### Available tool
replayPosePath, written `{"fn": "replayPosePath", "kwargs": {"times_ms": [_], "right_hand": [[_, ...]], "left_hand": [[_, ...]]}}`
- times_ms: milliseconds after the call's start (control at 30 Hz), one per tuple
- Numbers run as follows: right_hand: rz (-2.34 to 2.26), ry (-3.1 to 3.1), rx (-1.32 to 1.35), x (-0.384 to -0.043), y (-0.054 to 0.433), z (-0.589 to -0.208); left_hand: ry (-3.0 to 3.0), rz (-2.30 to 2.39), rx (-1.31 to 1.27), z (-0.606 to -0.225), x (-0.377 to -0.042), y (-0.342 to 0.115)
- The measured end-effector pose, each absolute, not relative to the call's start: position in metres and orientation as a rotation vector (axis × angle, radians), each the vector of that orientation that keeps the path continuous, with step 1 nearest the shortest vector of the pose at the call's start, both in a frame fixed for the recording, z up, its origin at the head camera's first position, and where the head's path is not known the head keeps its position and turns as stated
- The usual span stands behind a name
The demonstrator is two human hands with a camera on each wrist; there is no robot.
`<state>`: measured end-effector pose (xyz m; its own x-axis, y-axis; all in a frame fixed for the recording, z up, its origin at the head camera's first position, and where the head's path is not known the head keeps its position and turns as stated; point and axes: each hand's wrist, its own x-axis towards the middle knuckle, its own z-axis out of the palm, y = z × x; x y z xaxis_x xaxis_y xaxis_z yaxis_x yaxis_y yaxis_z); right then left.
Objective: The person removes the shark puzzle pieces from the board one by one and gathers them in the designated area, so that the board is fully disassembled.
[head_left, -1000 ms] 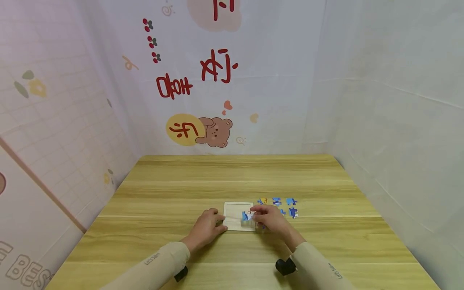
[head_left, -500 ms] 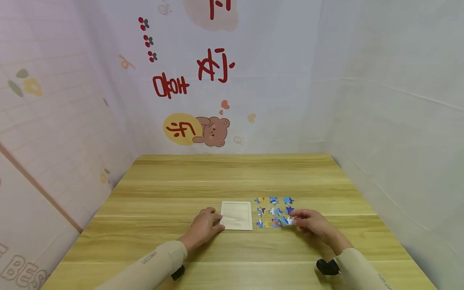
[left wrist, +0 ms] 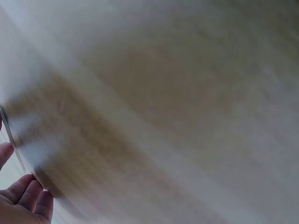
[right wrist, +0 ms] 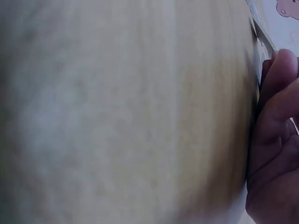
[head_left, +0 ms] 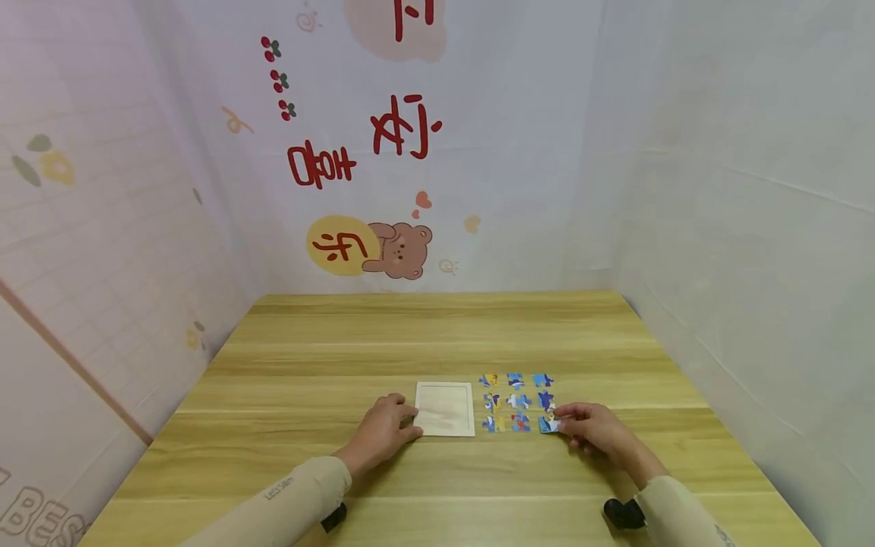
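My left hand (head_left: pixel 383 429) rests at the left side of a pale, shallow puzzle tray (head_left: pixel 420 410), its thumb and fingers touching the edge. That tray lies flat with nothing in it. In the left wrist view, the fingers (left wrist: pixel 32 191) meet a thin edge. On the right, my right hand (head_left: pixel 595 433) pinches a blue and white puzzle piece (head_left: pixel 548 425) at the table surface, partly covered by the fingertips. It sits at the near right corner of loose puzzle pieces (head_left: pixel 519 401) laid out in rows. The right wrist view shows curled fingers (right wrist: pixel 280 74); the piece is not clear there.
A wood-grain table (head_left: pixel 437 334) spreads around the tray and pieces. White printed cloth (head_left: pixel 519 190) hangs behind it and along both sides. Black wrist straps (head_left: pixel 623 514) show below the sleeves.
My right hand has carried the puzzle piece from over the tray rightward to the near right corner of the rows, turning it slightly. My left hand stays at the tray.
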<state>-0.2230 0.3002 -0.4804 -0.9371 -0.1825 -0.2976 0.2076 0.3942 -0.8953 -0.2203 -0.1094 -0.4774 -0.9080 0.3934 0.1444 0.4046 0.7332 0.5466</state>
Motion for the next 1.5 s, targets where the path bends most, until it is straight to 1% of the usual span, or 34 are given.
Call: {"fn": "replayPosePath", "kwargs": {"times_ms": [300, 500, 667, 767, 833, 900, 1100, 1200, 1333, 1500], "right_hand": [[-1.558, 2.344, 0.081, -0.216, 0.304, -0.485], [-1.595, 2.331, 0.108, -0.217, 0.303, -0.487], [-1.578, 2.346, 0.117, -0.219, 0.3, -0.483], [-1.559, 2.421, 0.12, -0.222, 0.303, -0.475], [-1.503, 2.547, 0.097, -0.226, 0.309, -0.467], [-1.357, 2.73, 0.056, -0.233, 0.319, -0.456], [-0.663, 3.144, -0.1, -0.261, 0.348, -0.427], [-0.427, 3.195, -0.088, -0.271, 0.354, -0.421], [-0.252, 3.2, -0.058, -0.279, 0.35, -0.416], [-0.178, 3.205, -0.101, -0.28, 0.338, -0.415]], "left_hand": [[-2.914, -0.938, -0.686, -0.479, -0.219, -0.105], [-2.894, -0.928, -0.694, -0.477, -0.219, -0.106], [-2.86, -0.947, -0.706, -0.477, -0.22, -0.109], [-2.848, -1.009, -0.661, -0.479, -0.223, -0.115], [-2.848, -1.021, -0.61, -0.477, -0.227, -0.126], [-2.85, -0.932, -0.562, -0.474, -0.236, -0.144], [-2.81, -0.16, -0.441, -0.458, -0.269, -0.227], [-2.794, 0.095, -0.357, -0.45, -0.278, -0.259], [-2.832, 0.123, -0.288, -0.44, -0.282, -0.274], [-2.916, -0.045, -0.239, -0.433, -0.287, -0.266]]}}
